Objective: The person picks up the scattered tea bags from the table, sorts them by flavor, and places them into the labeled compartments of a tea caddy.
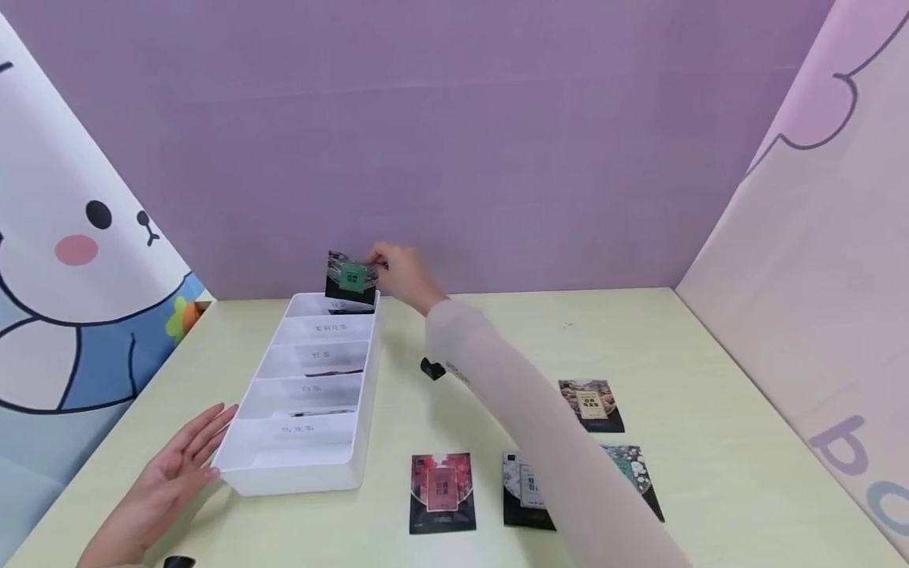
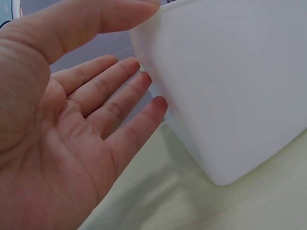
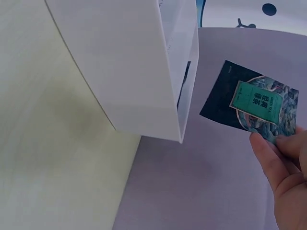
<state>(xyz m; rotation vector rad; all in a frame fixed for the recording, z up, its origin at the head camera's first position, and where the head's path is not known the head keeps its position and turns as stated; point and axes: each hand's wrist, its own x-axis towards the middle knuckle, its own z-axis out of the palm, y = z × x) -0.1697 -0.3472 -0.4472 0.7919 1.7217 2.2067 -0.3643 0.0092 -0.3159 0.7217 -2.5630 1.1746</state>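
My right hand (image 1: 406, 276) pinches a green tea sachet (image 1: 351, 278) by its edge, above the far compartment of a white divided box (image 1: 358, 442). In the right wrist view the sachet (image 3: 256, 100) shows a green label reading "GREEN TEA", and fingers and thumb grip its corner. Inside the far compartment the dark edge of another packet (image 1: 351, 312) shows. My left hand (image 1: 166, 477) is at the box's near left corner, palm up with fingers extended. In the left wrist view its fingertips (image 2: 156, 108) are right at the side of the box (image 2: 230, 86), thumb at the rim.
Right of the box lie a red tea sachet (image 1: 443, 495), a grey-white one (image 1: 524, 493) partly under my right sleeve, a beige-labelled one (image 1: 592, 405) and a green floral one (image 1: 635, 473). Thin packet edges (image 1: 334, 372) show in other compartments. A purple wall (image 1: 497, 158) stands behind.
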